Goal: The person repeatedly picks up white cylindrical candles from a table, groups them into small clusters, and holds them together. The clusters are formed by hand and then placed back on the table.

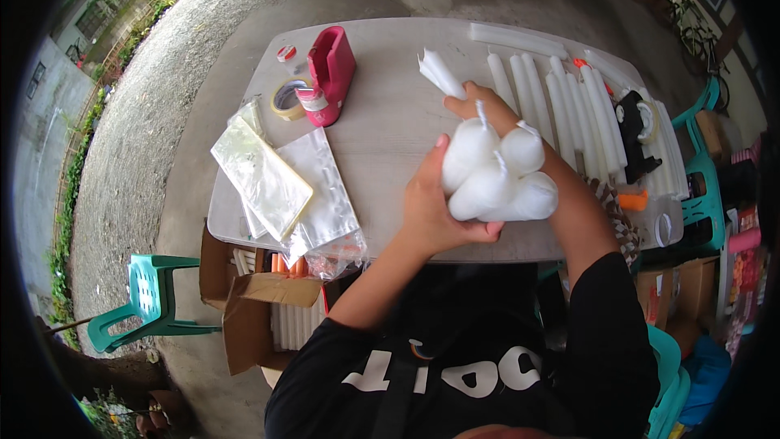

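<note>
A bundle of several thick white candles [479,171] is held out over the table, its rounded wick ends toward me. My left hand [435,203] is wrapped round the left side near the wicks, thumb underneath. My right hand [475,102] grips farther along, close to the far white end, which looks like bases or gathered plastic. Part of that hand and most of the bundle's length are hidden behind the near ends. More long white candles [540,102] lie side by side on the right of the table.
The grey table [382,122] carries clear plastic bags [264,175], a tape roll [288,100], a pink tape dispenser [331,73] and a black tape dispenser [638,134]. Below its left edge an open cardboard box [244,317] holds candles. Green chairs [158,297] stand at both sides.
</note>
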{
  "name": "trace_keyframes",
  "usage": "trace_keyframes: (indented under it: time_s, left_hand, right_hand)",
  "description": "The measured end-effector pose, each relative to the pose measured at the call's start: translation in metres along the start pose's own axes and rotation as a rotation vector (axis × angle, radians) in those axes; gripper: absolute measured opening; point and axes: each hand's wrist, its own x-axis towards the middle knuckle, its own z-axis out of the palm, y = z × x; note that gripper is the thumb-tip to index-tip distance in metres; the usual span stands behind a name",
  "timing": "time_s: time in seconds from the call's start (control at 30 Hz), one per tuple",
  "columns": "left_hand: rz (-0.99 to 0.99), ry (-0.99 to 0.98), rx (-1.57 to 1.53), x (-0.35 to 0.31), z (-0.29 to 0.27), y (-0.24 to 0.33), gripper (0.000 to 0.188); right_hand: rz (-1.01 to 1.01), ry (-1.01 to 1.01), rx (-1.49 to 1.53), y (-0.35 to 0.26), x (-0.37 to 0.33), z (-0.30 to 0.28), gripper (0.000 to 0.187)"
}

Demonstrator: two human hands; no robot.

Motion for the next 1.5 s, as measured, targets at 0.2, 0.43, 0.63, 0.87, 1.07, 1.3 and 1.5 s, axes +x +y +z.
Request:
trace_keyframes:
  time_s: [0.2,0.43,0.63,0.87,1.07,1.3,1.5]
  left_hand:
    - [-0.052,-0.074,0.029,0.009,-0.008,0.009,0.115]
    - [0.021,-0.027,0.066,0.008,-0.011,0.01,0.113]
    - [0.106,0.066,-0.009,0.013,-0.007,0.008,0.109]
    - [0.047,0.023,0.011,0.012,-0.007,0.01,0.11]
    - [-0.032,0.033,0.021,0.005,-0.012,0.006,0.112]
    - [-0.073,0.114,0.103,0.023,0.009,-0.003,0.119]
    - [-0.697,0.055,-0.187,0.074,0.025,-0.041,0.061]
  right_hand:
    - [0.063,0.076,-0.251,-0.041,0.048,0.031,0.074]
    - [-0.31,-0.166,-0.176,-0.037,0.032,0.028,0.084]
    - [-0.465,-0.511,-0.11,-0.026,-0.014,0.005,0.085]
    - [-0.589,-0.388,0.178,-0.037,-0.001,0.042,0.061]
    - [-0.426,-0.249,0.785,-0.035,-0.047,0.012,0.056]
    - [-0.554,0.047,1.193,0.022,-0.165,0.039,0.079]
    - [-0.384,0.101,1.106,-0.015,-0.116,0.031,0.063]
